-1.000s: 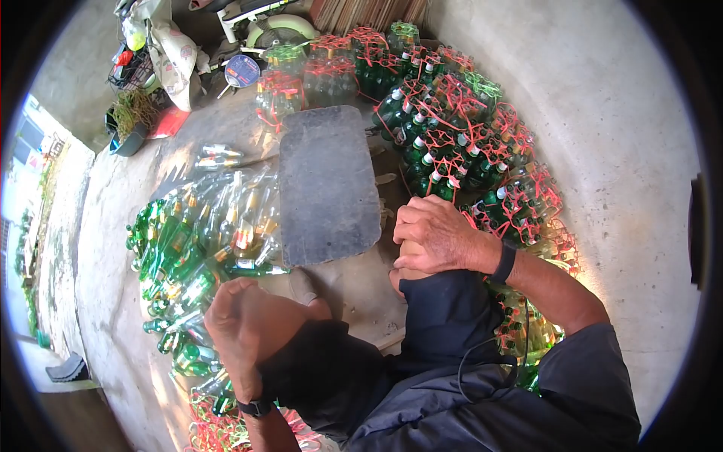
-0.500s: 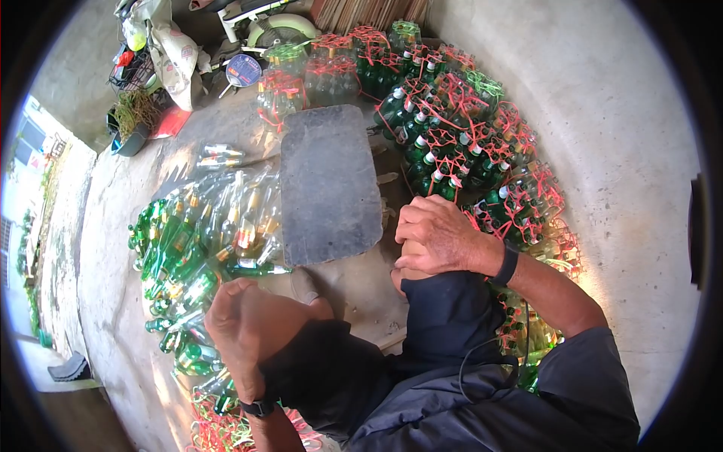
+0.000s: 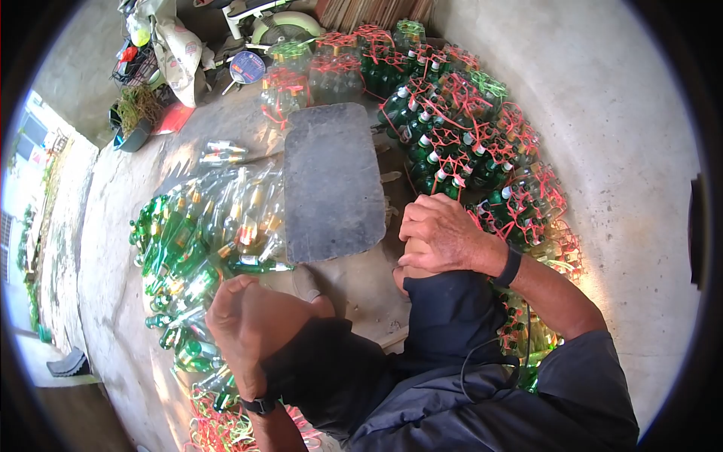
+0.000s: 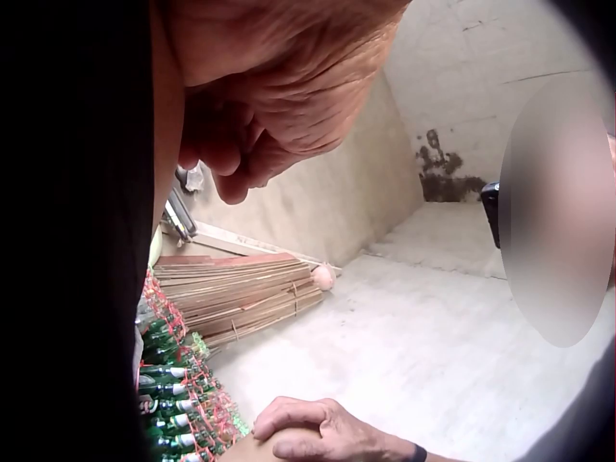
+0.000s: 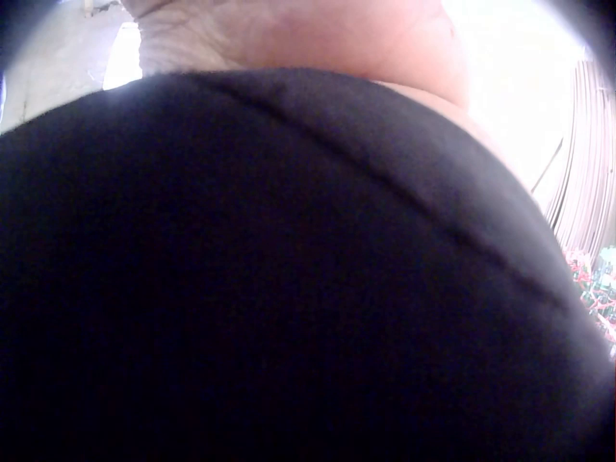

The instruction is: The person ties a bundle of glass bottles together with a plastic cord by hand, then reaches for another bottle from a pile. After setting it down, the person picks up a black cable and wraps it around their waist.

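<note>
Both hands rest on the person's bent knees, with no object in either. In the head view the left hand (image 3: 237, 320) lies along the outer side of the left knee (image 3: 279, 324). Its fingers hang loosely bent in the left wrist view, where the hand (image 4: 279, 82) fills the top. Over the right knee (image 3: 413, 273) lies the right hand (image 3: 452, 237), fingers loosely bent. Dark trouser cloth (image 5: 289, 269) covers most of the right wrist view, with part of the right hand (image 5: 308, 34) above it.
A dark rectangular board (image 3: 333, 184) stands ahead of the knees. Loose glass bottles (image 3: 177, 248) lie to its left. Bundles of green bottles (image 3: 459, 135) tied with red strips line the right side, by the wall (image 3: 602, 151). A fan (image 3: 247, 68) and a plant tub (image 3: 134, 135) are further back.
The head view has shifted slightly, so the board and bottles appear a little further right. Both hands have stayed on the knees.
</note>
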